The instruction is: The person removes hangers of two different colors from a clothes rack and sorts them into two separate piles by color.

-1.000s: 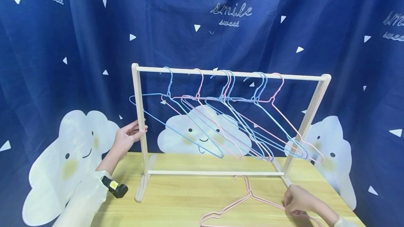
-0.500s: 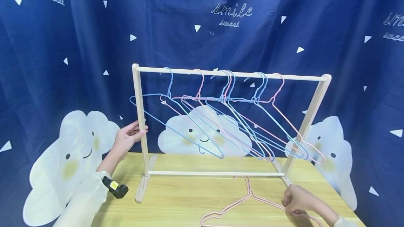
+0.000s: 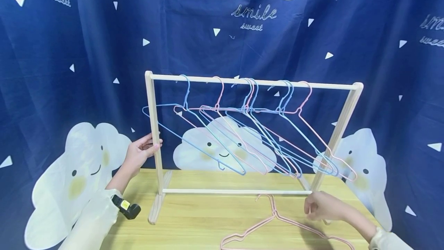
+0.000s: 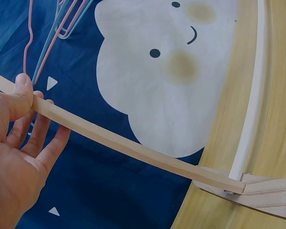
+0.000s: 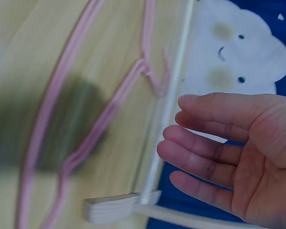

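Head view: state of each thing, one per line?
Left hand: holds the rack's left post, thumb over it.
Right hand: open, off the table, holding nothing.
Pink hanger: flat on the table, free.
Rack: upright.
Hung hangers: on the top rail, pink and blue.

The rack's (image 3: 253, 82) upper half was crowded with blue and pink hangers (image 3: 243, 134) slanting down to the right, leaving little room to pass a hand through, though a band stayed open between their lowest tips and the bottom bar (image 3: 236, 191). The left hand (image 3: 140, 151) gripped the left post (image 3: 154, 134), blocking that side. In front, the table (image 3: 194, 219) lay free to the left of the loose pink hanger (image 3: 274, 219), and the right hand (image 3: 320, 206) hovered, fingers loose, by the right post (image 3: 338, 134).
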A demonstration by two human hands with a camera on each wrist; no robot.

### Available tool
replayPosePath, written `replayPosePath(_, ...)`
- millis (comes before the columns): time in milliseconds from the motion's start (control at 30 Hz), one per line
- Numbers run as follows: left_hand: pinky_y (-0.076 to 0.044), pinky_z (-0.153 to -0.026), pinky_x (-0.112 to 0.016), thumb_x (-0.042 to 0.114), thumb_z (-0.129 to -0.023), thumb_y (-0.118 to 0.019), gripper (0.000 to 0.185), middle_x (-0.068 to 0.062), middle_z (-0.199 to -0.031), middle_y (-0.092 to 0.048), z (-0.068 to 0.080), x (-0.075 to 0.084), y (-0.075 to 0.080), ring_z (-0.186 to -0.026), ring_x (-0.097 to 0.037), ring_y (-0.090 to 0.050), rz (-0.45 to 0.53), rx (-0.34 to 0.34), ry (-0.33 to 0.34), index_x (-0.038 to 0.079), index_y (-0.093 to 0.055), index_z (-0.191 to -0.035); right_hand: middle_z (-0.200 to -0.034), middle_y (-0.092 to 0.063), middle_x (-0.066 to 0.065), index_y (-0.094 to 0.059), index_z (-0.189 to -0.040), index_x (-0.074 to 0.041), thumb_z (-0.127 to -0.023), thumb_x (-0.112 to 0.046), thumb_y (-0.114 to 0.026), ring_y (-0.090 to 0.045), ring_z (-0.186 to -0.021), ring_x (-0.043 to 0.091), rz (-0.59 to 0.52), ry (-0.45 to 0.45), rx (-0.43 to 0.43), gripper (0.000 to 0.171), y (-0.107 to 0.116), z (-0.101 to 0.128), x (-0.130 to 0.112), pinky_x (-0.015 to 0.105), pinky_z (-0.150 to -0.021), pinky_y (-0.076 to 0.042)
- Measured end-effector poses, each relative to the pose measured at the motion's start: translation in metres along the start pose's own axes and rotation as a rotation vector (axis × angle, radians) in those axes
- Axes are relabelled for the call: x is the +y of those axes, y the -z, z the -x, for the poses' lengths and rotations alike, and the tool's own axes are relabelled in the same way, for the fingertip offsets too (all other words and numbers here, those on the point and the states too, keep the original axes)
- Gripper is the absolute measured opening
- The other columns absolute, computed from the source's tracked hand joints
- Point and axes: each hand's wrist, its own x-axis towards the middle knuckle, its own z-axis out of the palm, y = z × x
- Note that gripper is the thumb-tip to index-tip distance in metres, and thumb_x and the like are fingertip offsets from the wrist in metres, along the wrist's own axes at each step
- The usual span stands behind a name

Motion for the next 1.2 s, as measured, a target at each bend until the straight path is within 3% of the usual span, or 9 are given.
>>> replayPosePath(533, -0.058, -0.078, -0.013, 0.009, -0.097, -0.070, 0.060, 0.028, -0.096, -0.072, 0.000, 0.001, 0.000, -0.090, 0.008, -0.070, -0.017, 0.009, -0.003, -0.009, -0.044, -0.148, -0.078, -0.067, -0.013, -0.073, -0.094, -0.012, -0.085, -0.010, -0.079, -0.056, -0.069, -0.005, 0.070, 0.091, -0.047, 0.011, 0.054, -0.004, -0.076, 0.021, -0.059, -0.053)
replayPosePath(733, -0.058, -0.079, -0.012, 0.009, -0.096, -0.070, 0.061, 0.027, -0.096, -0.073, 0.000, 0.002, 0.000, -0.090, 0.008, -0.070, 0.000, 0.010, 0.001, -0.010, -0.044, -0.148, -0.080, -0.070, -0.012, -0.073, -0.099, -0.010, -0.088, -0.005, -0.076, -0.057, -0.071, -0.007, 0.165, 0.186, 0.052, 0.012, 0.083, -0.008, -0.105, 0.020, -0.059, -0.055)
replayPosePath(933, -0.058, -0.080, -0.012, 0.008, -0.097, -0.070, 0.060, 0.026, -0.096, -0.073, 0.001, 0.001, 0.001, -0.091, 0.007, -0.070, 0.013, 0.005, 0.003, -0.010, -0.043, -0.148, -0.081, -0.073, -0.011, -0.074, -0.105, -0.007, -0.093, -0.011, -0.074, -0.060, -0.068, -0.004, 0.135, 0.165, 0.160, 0.012, 0.108, -0.023, -0.138, 0.020, -0.060, -0.056)
replayPosePath(1200, -0.058, -0.080, -0.013, 0.009, -0.097, -0.069, 0.060, 0.025, -0.096, -0.074, 0.001, -0.001, 0.000, -0.091, 0.006, -0.071, 0.026, 0.003, 0.001, -0.010, -0.043, -0.148, -0.081, -0.071, -0.013, -0.075, -0.106, -0.012, -0.096, -0.014, -0.072, -0.063, -0.071, -0.001, 0.140, 0.178, 0.319, 0.011, 0.113, -0.058, -0.168, 0.021, -0.069, -0.059)
